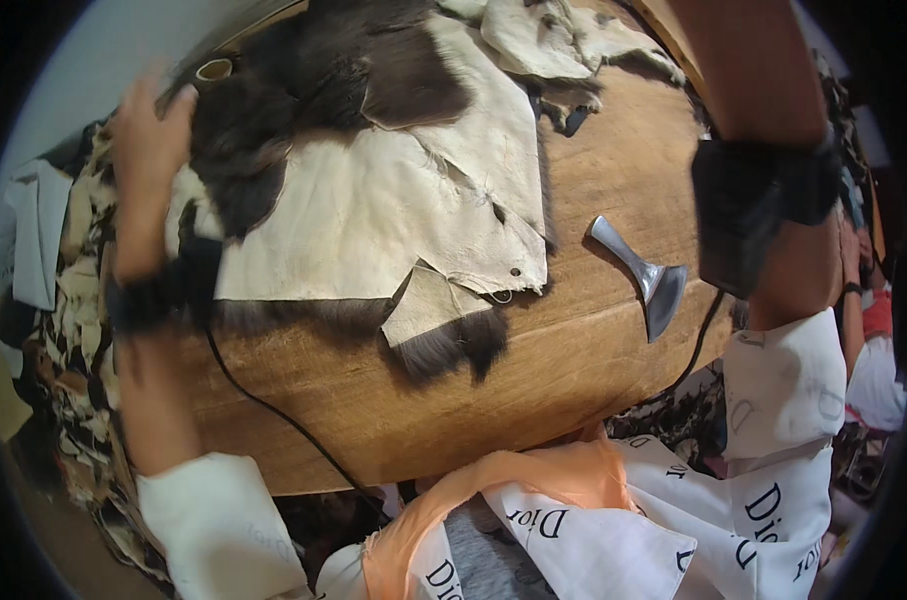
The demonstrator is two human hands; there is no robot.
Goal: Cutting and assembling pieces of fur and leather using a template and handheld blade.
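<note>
My left hand (151,125) is blurred at the upper left, beside the dark fur of a pale hide piece (338,215) lying on the wooden work surface (373,400); I cannot make out its finger state. A dark fur piece (293,70) lies along the hide's upper part, and a small folded flap (428,305) hangs at the lower edge. My right forearm (733,60) reaches up out of the picture at the upper right, its hand hidden beyond the edge. A metal fan-bladed hand tool (643,275) lies right of the hide.
Piles of hide scraps (73,360) line the left side, with a white folded piece (38,230) on them. More hide (533,35) lies at the back. Black cables (273,410) run from both wristbands. At the far right another person's arm (853,290) shows.
</note>
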